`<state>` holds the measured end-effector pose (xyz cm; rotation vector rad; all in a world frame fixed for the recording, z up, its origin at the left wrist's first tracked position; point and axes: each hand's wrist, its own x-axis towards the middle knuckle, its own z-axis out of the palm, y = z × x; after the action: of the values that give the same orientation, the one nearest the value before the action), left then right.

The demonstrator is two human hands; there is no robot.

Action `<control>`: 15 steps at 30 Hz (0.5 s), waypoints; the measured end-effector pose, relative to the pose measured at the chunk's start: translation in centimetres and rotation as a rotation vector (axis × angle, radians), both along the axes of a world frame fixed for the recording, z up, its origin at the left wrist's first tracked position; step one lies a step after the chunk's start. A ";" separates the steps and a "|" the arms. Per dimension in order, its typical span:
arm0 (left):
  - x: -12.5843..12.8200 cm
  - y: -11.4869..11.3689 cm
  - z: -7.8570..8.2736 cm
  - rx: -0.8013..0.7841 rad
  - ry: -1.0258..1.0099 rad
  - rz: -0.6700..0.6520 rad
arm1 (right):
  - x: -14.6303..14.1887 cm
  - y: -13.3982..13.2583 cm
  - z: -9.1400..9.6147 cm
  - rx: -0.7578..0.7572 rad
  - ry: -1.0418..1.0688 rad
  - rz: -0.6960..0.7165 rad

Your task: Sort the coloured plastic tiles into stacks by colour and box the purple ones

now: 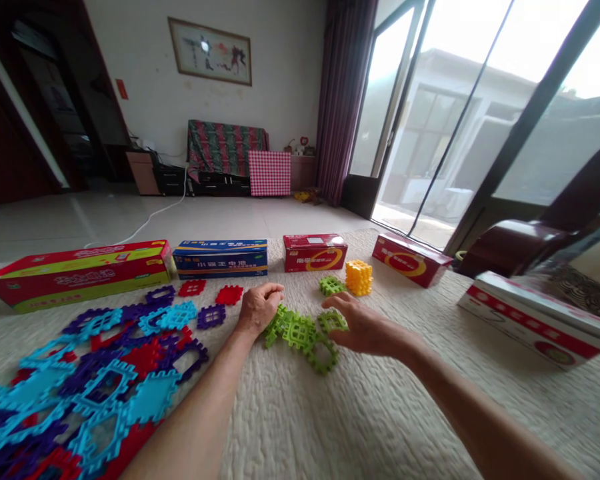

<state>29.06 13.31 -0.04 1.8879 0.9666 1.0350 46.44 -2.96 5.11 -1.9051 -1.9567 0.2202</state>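
My left hand (260, 310) is closed, its knuckles up, at the left end of a loose pile of green plastic interlocking building pieces (299, 330). Whatever its curled fingers hold is hidden. My right hand (363, 325) reaches in from the other side, thumb and fingers apart, over a green window-shaped piece (331, 321) at the pile's right edge. I cannot tell whether the fingertips touch it. Another green piece (331, 286) lies just beyond, beside a stack of yellow pieces (359, 277).
Purple, red and light-blue pieces (153, 397) spread across the left of the quilted mat (280, 427). Along its far side stand a long red-green box (80, 275), a blue box (221, 259) and two dark red boxes (315, 253). A white-red box (535, 320) sits at right.
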 end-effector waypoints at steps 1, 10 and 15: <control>0.0 0.0 -0.1 0.003 0.000 0.002 | -0.1 0.0 0.0 -0.004 -0.034 -0.070; 0.0 0.3 -0.5 -0.013 -0.006 -0.015 | -1.7 0.3 -0.3 -0.071 -0.213 -0.243; 0.0 0.3 -0.4 -0.012 -0.005 -0.005 | -1.8 0.1 -0.2 -0.046 -0.184 -0.254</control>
<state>29.06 13.61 -0.45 1.8763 0.9624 1.0280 44.65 -2.85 4.91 -2.2494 -1.8079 0.0182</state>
